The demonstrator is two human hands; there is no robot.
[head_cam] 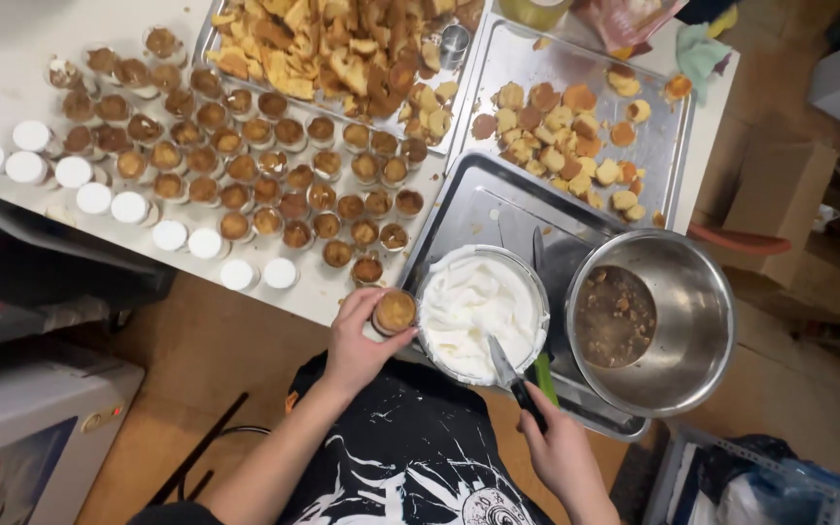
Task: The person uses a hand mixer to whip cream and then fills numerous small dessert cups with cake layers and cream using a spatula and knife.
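My left hand (357,340) holds a small clear cup with brown filling (394,312) at the table's near edge, right beside a bowl of white cream (479,311). My right hand (561,452) grips the dark handle of a knife (509,377) whose blade tip rests in the cream at the bowl's near side. A green-handled tool (543,374) lies next to the knife.
Several filled cups (245,156) stand in rows on the white table, some with white lids (80,175). Trays hold cake scraps (332,49) and round cake pieces (561,126). A steel bowl of brown liquid (653,321) sits on a tray at right.
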